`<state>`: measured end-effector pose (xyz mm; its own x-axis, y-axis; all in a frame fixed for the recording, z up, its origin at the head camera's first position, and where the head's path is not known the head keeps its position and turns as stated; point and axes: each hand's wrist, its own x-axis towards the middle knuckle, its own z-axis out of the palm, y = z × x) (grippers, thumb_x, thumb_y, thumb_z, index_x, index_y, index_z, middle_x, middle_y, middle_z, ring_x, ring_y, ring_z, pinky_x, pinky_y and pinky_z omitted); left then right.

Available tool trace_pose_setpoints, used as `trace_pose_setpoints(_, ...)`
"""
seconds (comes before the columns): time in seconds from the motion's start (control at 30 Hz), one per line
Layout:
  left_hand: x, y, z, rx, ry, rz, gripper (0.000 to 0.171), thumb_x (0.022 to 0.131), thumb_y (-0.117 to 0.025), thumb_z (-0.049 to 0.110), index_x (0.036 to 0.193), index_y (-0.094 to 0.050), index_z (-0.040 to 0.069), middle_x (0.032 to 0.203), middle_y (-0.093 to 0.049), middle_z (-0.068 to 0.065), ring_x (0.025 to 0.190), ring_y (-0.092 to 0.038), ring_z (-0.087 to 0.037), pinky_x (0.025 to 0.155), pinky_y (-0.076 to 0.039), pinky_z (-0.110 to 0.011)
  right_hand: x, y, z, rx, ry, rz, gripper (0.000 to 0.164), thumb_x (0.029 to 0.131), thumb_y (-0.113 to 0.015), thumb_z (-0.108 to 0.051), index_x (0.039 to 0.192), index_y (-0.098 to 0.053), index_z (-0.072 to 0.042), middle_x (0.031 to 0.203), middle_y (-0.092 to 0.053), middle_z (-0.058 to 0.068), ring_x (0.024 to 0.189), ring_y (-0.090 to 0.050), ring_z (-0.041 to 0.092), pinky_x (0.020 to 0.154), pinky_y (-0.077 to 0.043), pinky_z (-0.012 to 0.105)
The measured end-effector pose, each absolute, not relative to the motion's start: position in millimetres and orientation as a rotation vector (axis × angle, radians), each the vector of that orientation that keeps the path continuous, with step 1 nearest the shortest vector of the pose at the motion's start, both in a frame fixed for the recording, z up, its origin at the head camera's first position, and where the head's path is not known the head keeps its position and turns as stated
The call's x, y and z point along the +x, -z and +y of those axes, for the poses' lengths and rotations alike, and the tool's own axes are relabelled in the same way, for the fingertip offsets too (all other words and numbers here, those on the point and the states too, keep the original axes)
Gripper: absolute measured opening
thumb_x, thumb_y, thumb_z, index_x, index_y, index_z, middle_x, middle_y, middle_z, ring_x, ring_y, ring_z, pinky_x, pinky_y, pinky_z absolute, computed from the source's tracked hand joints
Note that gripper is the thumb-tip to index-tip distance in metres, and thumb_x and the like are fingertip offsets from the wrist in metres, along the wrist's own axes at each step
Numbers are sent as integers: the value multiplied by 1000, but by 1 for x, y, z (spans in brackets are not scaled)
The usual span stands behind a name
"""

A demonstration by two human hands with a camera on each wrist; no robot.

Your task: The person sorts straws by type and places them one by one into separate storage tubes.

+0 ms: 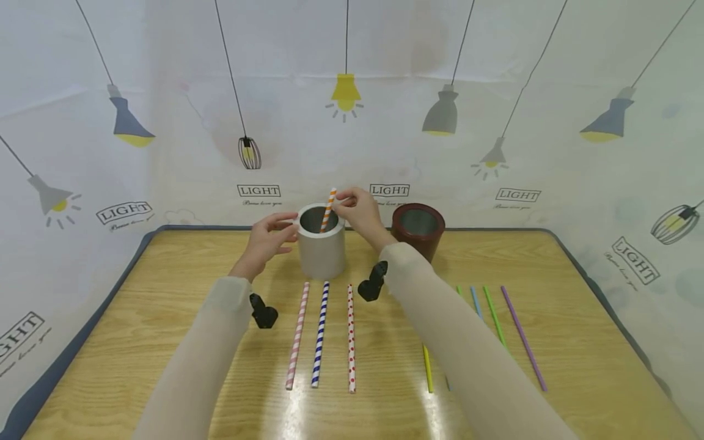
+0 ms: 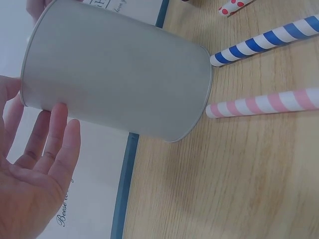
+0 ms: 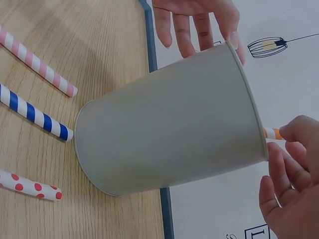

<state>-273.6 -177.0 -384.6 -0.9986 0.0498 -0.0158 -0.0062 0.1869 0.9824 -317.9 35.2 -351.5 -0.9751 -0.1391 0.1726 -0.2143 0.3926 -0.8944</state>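
A pale grey cylindrical container (image 1: 322,253) stands upright near the back of the table. My left hand (image 1: 266,241) touches its left side at the rim, fingers extended, as the left wrist view also shows. At the right of the rim, my right hand (image 1: 360,211) pinches an orange-and-white striped paper straw (image 1: 328,211) near its top. The straw tilts, with its lower part down inside the container. In the right wrist view only a short piece of the straw (image 3: 272,133) shows, between the rim and the fingers.
In front of the container lie a pink-striped straw (image 1: 297,336), a blue-striped straw (image 1: 320,336) and a red-dotted straw (image 1: 351,339). A dark red container (image 1: 420,241) stands behind the right forearm. Several thin plastic straws, including a purple one (image 1: 522,336), lie at right, partly hidden by the sleeve.
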Motion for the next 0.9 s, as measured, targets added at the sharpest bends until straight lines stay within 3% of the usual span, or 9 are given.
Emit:
trace_pose_setpoints(0.33, -274, 385, -176, 35, -1976, 2380, 43, 88, -63, 26, 127, -53, 10, 117, -53, -16, 91, -60, -24, 78, -51, -43, -312, 345, 46, 409, -1675, -2577, 20, 86, -64, -13, 103, -62, -2, 87, -64, 12, 81, -60, 22, 64, -48, 29)
trace_pose_setpoints(0.5, -273, 385, -177, 34, -1969, 2385, 43, 88, -63, 26, 127, -53, 11, 117, -53, -16, 93, -59, -26, 78, -52, -43, -308, 344, 50, 459, -1712, -2603, 20, 87, -63, -13, 103, -62, -1, 88, -65, 14, 80, -62, 24, 62, -47, 28)
trace_pose_setpoints(0.9, -272, 383, -176, 60, -1968, 2389, 44, 89, -62, 26, 128, -52, 10, 118, -53, -16, 87, -60, -18, 79, -51, -43, -294, 343, 69, 630, -1621, -2683, 23, 87, -63, -11, 107, -62, -1, 92, -63, 14, 80, -61, 23, 67, -50, 31)
